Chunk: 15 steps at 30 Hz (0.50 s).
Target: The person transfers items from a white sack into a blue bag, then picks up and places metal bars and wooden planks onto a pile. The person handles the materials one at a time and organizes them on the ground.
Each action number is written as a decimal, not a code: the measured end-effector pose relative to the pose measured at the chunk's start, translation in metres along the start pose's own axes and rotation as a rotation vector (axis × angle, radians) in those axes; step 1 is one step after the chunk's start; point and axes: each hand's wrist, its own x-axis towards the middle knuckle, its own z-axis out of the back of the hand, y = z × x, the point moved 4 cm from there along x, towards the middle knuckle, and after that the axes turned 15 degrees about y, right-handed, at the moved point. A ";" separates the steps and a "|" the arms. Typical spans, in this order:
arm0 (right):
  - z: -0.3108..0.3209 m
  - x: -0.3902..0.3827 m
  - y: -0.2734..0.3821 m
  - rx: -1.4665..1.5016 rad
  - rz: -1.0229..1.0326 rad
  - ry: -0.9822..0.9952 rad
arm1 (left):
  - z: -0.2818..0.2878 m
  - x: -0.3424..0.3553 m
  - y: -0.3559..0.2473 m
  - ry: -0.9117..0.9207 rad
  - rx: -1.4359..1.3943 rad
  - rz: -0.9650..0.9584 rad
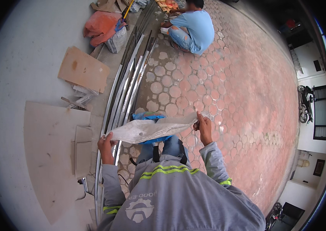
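A white woven sack [153, 129] is stretched flat between both hands at about waist height. My left hand [106, 145] pinches its left end, close above the long metal strips. My right hand [204, 129] grips the sack's right end over the brick paving. Under the sack a blue object [147, 116] shows partly; the sack hides the rest of it. My grey sleeves with yellow-green reflective bands come up from the lower edge.
Several long metal strips [126, 90] lie along the edge of the hexagonal brick paving [243, 96]. Brown boards [82, 69] and board offcuts [51, 154] lie on the grey concrete at left. Orange sacks [101, 25] sit at the top. A person in a light blue shirt [193, 25] crouches further ahead. A motorbike [305, 104] stands at right.
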 end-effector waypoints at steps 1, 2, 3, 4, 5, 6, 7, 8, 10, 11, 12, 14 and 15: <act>0.002 0.000 0.000 -0.041 -0.017 0.012 | 0.000 -0.001 0.002 0.009 0.001 0.004; 0.005 -0.001 -0.001 -0.049 -0.037 0.027 | 0.001 0.000 0.003 0.004 0.001 0.003; 0.007 -0.003 -0.001 -0.062 -0.065 0.031 | 0.001 -0.001 0.004 0.010 -0.008 -0.003; 0.010 -0.005 -0.001 -0.084 -0.110 0.049 | 0.002 -0.001 0.005 0.004 -0.019 -0.008; 0.013 -0.008 0.002 -0.089 -0.095 0.037 | 0.002 -0.001 0.006 0.002 -0.045 -0.028; 0.015 -0.012 0.005 -0.104 -0.101 0.045 | 0.002 0.000 0.007 0.015 -0.035 -0.028; 0.016 -0.016 0.009 -0.127 -0.093 0.035 | 0.002 0.000 0.010 0.011 -0.038 -0.002; 0.014 -0.022 0.015 -0.087 -0.058 0.036 | 0.002 0.000 0.011 0.011 -0.055 0.003; 0.000 -0.034 0.035 -0.181 0.128 0.117 | 0.001 0.000 0.013 0.000 -0.074 0.007; -0.010 -0.039 0.046 -0.238 0.212 0.134 | 0.000 0.000 0.013 -0.008 -0.075 0.009; -0.024 -0.045 0.059 -0.495 0.301 0.113 | -0.001 0.000 0.013 -0.023 -0.080 0.021; -0.061 -0.053 0.082 -0.756 0.619 0.230 | -0.005 0.002 0.011 -0.023 -0.058 0.008; -0.078 -0.054 0.087 -0.902 0.701 0.283 | -0.007 0.003 0.010 -0.022 -0.053 0.003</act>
